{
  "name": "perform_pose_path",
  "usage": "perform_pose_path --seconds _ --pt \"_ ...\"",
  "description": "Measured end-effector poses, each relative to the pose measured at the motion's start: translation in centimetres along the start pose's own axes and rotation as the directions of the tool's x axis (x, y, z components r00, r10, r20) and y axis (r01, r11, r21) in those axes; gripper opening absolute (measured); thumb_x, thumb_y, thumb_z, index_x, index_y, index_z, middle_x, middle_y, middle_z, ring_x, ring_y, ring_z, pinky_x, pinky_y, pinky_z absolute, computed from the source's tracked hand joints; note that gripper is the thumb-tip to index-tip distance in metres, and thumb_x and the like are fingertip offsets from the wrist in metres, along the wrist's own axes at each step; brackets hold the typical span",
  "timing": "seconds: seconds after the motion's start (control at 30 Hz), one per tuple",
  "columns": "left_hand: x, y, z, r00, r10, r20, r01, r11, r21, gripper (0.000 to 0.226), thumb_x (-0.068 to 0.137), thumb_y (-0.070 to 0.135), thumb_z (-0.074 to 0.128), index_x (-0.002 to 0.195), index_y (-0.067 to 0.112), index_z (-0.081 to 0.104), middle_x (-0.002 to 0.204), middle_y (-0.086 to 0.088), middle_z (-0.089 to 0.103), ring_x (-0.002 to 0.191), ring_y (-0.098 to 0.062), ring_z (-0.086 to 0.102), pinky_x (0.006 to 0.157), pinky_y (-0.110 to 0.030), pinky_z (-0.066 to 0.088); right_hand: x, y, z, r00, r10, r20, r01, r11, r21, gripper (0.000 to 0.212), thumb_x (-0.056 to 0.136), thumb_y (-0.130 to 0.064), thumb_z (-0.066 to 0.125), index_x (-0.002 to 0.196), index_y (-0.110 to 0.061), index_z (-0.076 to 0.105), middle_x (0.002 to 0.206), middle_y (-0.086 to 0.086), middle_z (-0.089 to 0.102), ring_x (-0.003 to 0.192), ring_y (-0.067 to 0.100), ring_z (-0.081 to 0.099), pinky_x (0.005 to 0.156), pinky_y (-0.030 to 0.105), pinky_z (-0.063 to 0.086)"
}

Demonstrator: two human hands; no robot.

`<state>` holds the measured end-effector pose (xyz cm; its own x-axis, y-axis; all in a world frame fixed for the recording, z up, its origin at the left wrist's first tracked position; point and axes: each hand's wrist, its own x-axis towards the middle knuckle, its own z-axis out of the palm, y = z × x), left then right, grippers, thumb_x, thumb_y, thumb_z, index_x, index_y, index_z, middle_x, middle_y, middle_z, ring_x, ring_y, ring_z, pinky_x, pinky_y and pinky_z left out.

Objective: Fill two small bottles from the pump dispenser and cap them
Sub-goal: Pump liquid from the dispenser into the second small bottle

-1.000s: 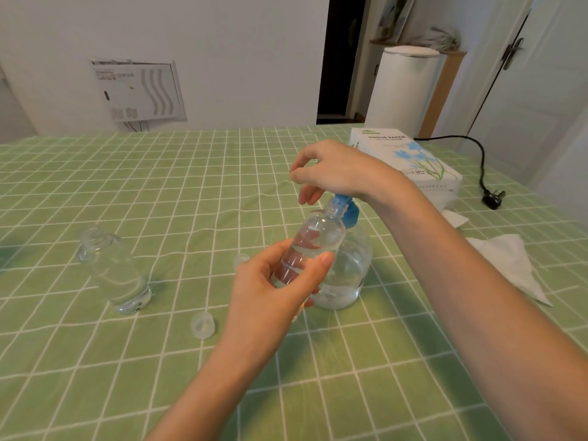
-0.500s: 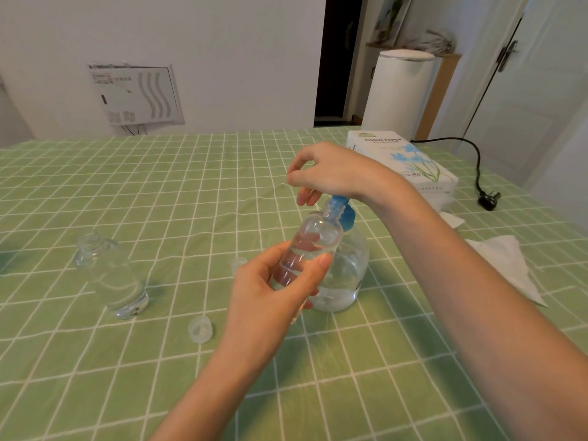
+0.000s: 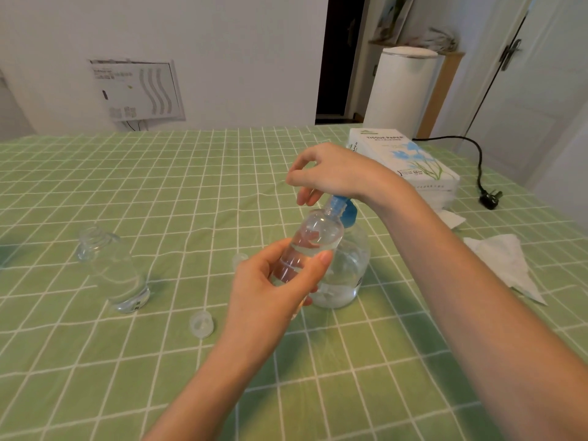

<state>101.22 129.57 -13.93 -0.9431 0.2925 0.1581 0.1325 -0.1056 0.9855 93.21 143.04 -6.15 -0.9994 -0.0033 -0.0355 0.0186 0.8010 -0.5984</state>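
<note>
Left hand (image 3: 270, 291), fingers (image 3: 270, 251) around tilted small bottle (image 3: 315, 237) at pump dispenser (image 3: 350, 268) spout; right hand (image 3: 337, 173) atop, fingers (image 3: 302, 178) loosely curled

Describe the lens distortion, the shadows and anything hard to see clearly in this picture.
Head view: the wide lens bows the tablecloth grid and leans the door at right; head view: soft light casts faint shadows under the right forearm; head view: the clear small bottle in the left hand merges with the pump dispenser behind it.
</note>
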Motion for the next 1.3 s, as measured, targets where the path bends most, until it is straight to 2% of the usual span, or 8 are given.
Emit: perform_pose_path --seconds 0.17,0.3,0.47,0.7,0.87,1.1,1.2,1.3 --pt "0.07 0.04 -0.07 1.0 0.016 0.002 -0.016 1.0 0.003 0.026 0.063 0.044 0.067 0.084 0.03 0.072 0.06 0.008 0.066 0.055 -0.001 0.06 0.048 -0.01 0.045 0.13 -0.24 -0.28 1.0 -0.007 -0.011 0.007 1.0 -0.019 0.02 0.091 -0.026 0.055 0.107 -0.016 0.061 0.077 -0.002 0.072 0.093 0.019 0.068 0.09 0.035 0.052" --pt "0.01 -0.07 -0.03 1.0 0.01 0.003 -0.01 1.0 0.011 0.03 0.062 0.046 0.066 0.086 0.028 0.071 0.059 0.009 0.066 0.054 0.001 0.06 0.047 -0.009 0.044 0.08 -0.01 0.04 1.0 0.017 0.005 -0.017 1.0 -0.009 0.021 0.091 -0.024 0.054 0.108 -0.012 0.062 0.08 0.0 0.073 0.1 0.025 0.067 0.093 0.039 0.05" --pt "-0.06 -0.26 -0.06 1.0 -0.006 -0.014 0.006 1.0 0.009 0.033 0.06 0.046 0.066 0.087 0.027 0.072 0.058 0.008 0.065 0.052 0.0 0.059 0.047 -0.01 0.044 0.01 0.24 0.4 1.0 0.026 0.009 -0.026 1.0 0.0 0.02 0.092 -0.024 0.054 0.106 -0.013 0.062 0.079 -0.001 0.071 0.1 0.024 0.067 0.093 0.039 0.05" --pt "0.02 -0.17 -0.03 1.0 0.003 0.0 -0.003 1.0 -0.002 0.032 0.063 0.043 0.067 0.089 0.026 0.072 0.058 0.009 0.065 0.055 -0.001 0.059 0.049 -0.01 0.045 0.24 -0.06 -0.34 0.999 -0.003 -0.038 0.001 0.999 -0.047 0.022 0.091 -0.026 0.055 0.109 -0.015 0.061 0.078 -0.001 0.072 0.09 0.019 0.069 0.079 0.029 0.052" --pt "0.04 -0.14 -0.09 1.0 0.006 -0.004 -0.006 1.0 0.001 0.032 0.062 0.045 0.067 0.089 0.027 0.072 0.06 0.008 0.066 0.056 -0.001 0.061 0.049 -0.01 0.046 0.48 0.0 -0.22 1.0 0.002 -0.021 -0.002 1.0 -0.029 0.02 0.091 -0.025 0.054 0.106 -0.014 0.061 0.077 -0.002 0.072 0.092 0.019 0.068 0.089 0.035 0.053" --pt "-0.02 -0.2 -0.08 1.0 -0.001 -0.013 0.001 1.0 0.008 0.03 0.06 0.046 0.067 0.085 0.028 0.072 0.059 0.006 0.064 0.054 -0.002 0.059 0.048 -0.01 0.045 0.24 0.29 0.35 0.999 0.038 0.003 -0.037 0.999 -0.008 0.031 0.091 -0.022 0.053 0.115 -0.003 0.061 0.083 0.002 0.073 0.106 0.035 0.063 0.095 0.047 0.049" --pt "-0.04 -0.18 -0.07 1.0 -0.001 -0.014 0.001 1.0 0.019 0.031 0.06 0.046 0.066 0.084 0.029 0.072 0.058 0.007 0.065 0.053 0.0 0.059 0.047 -0.009 0.044 0.27 0.31 0.46 0.999 0.042 0.006 -0.042 0.999 -0.019 0.032 0.092 -0.024 0.052 0.115 -0.003 0.061 0.081 0.001 0.072 0.106 0.034 0.063 0.095 0.045 0.049" --pt "-0.04 -0.08 -0.06 1.0 0.0 -0.003 0.0 1.0 0.009 0.031 0.061 0.044 0.066 0.086 0.027 0.071 0.058 0.009 0.065 0.052 0.0 0.059 0.047 -0.009 0.043 0.21 0.04 0.08 0.999 0.037 0.009 -0.036 0.998 -0.054 0.04 0.093 -0.032 0.052 0.119 -0.002 0.059 0.077 -0.002 0.071 0.098 0.03 0.067 0.091 0.042 0.05"
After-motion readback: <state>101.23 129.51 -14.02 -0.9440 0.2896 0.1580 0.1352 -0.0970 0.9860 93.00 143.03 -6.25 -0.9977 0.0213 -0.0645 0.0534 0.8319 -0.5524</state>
